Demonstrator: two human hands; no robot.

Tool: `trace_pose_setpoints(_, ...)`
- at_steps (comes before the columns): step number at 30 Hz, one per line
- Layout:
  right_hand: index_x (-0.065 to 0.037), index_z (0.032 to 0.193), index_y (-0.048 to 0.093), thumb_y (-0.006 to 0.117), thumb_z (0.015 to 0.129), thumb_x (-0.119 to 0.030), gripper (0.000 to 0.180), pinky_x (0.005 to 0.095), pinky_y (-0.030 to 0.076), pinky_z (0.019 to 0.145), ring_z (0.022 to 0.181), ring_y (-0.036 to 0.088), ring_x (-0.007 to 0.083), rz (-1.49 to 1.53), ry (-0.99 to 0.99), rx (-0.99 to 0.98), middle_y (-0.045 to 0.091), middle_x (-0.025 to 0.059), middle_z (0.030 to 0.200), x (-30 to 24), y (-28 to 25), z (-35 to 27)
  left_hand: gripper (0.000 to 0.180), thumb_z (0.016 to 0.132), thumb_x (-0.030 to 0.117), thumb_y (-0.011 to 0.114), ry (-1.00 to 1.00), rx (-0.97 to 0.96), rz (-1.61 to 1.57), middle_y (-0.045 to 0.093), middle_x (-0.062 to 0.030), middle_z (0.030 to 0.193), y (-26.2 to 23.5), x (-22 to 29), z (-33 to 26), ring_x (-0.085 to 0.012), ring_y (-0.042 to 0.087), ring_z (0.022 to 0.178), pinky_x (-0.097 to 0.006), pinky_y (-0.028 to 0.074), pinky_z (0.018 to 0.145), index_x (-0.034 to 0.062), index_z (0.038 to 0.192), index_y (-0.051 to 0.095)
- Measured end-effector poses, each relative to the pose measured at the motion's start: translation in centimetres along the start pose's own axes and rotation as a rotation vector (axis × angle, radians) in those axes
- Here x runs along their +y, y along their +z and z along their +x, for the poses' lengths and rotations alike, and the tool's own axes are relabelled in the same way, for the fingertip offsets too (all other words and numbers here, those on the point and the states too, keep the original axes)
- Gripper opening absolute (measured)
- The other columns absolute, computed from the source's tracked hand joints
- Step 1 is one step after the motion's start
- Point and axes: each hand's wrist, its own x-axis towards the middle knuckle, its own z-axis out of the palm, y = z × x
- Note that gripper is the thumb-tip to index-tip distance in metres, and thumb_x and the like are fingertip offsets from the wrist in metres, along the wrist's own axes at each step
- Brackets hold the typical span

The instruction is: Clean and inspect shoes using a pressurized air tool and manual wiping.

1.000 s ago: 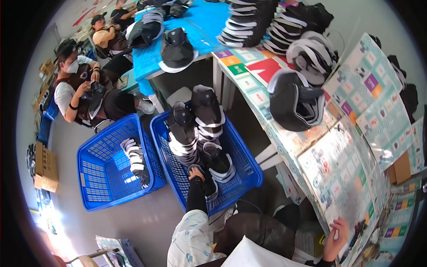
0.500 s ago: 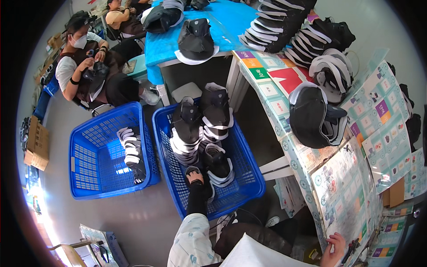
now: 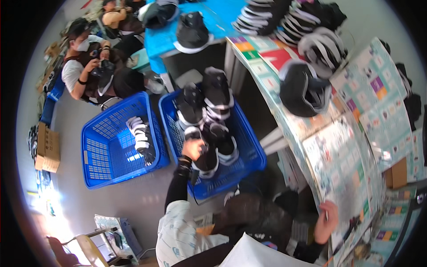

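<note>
My left hand (image 3: 192, 149) reaches into the right-hand blue basket (image 3: 214, 190), its fingers closed on a black cap (image 3: 206, 161) with a pale brim edge. Around it stand stacks of the same black caps (image 3: 217, 89), nested so that their white brim edges show in layers. At the lower right my right hand (image 3: 327, 221) hovers by the edge of the patterned worktable (image 3: 296, 149). Its fingers are slightly blurred and spread, and nothing is in them.
Another blue basket (image 3: 91, 175) with a row of nested caps (image 3: 141, 139) stands on the left. Caps also lie on the blue-covered table (image 3: 220, 13) and along the worktable. A person (image 3: 73, 73) sits at the upper left, handling a dark cap (image 3: 104, 73).
My left hand has moved up and now grips the cap's edge. My right hand has risen slightly along the table edge. The whole view has shifted.
</note>
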Motion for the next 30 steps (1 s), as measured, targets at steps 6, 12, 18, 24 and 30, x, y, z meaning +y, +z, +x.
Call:
trace_pose_setpoints(6,0.001,0.095,0.071,0.063,0.083,0.014,0.019,0.0386,0.054,0.093,0.100,0.072,0.0323,0.376,-0.053,-0.150,0.074,0.0153,0.102,-3.2,2.9,2.4,0.025,0.080,-0.008,0.072,0.196,-0.060,-0.571,0.073,-0.0092,0.106,-16.6,15.2,-0.4,-0.0296,0.064,0.109,-0.038,0.048,0.098,0.0046,0.102,0.075)
trace_pose_setpoints(12,-0.003,0.148,0.050,0.077,0.089,-0.003,0.065,0.0369,0.049,0.107,0.134,0.056,0.0240,0.960,0.082,-0.383,0.057,0.0118,0.146,-3.7,8.7,5.0,0.016,0.076,-0.013,0.074,0.293,-0.278,-1.208,0.061,-0.0198,0.145,-12.0,19.3,-2.8,-0.0339,0.051,0.140,-0.041,0.037,0.117,0.0008,0.084,0.076)
trace_pose_setpoints(18,-0.002,0.124,0.070,0.067,0.097,-0.004,0.028,0.0369,0.057,0.086,0.101,0.074,0.0339,0.623,-0.100,-0.188,0.074,0.0199,0.111,-4.6,11.9,3.5,0.050,0.095,-0.008,0.058,-0.036,-0.206,-0.911,0.062,-0.0105,0.140,-2.0,20.9,-6.3,-0.0203,0.057,0.133,-0.033,0.044,0.112,-0.0024,0.144,0.052)
trace_pose_setpoints(24,-0.005,0.129,0.067,0.065,0.097,-0.006,0.033,0.0420,0.054,0.094,0.112,0.067,0.0415,0.351,0.027,-0.280,0.070,0.0206,0.122,1.1,12.7,-2.0,0.039,0.101,0.014,0.068,0.004,-0.181,-0.924,0.069,-0.0106,0.128,-1.9,31.6,-9.3,-0.0213,0.066,0.120,-0.034,0.053,0.100,-0.0009,0.137,0.060)
trace_pose_setpoints(30,-0.001,0.120,0.072,0.073,0.096,-0.013,0.027,0.0343,0.056,0.088,0.106,0.072,0.0310,0.507,0.062,-0.259,0.073,0.0172,0.119,3.3,13.9,-3.1,0.030,0.089,0.018,0.081,0.000,-0.059,-0.645,0.075,-0.0162,0.109,0.9,30.5,-8.5,-0.0290,0.074,0.099,-0.034,0.057,0.086,0.0005,0.112,0.076)
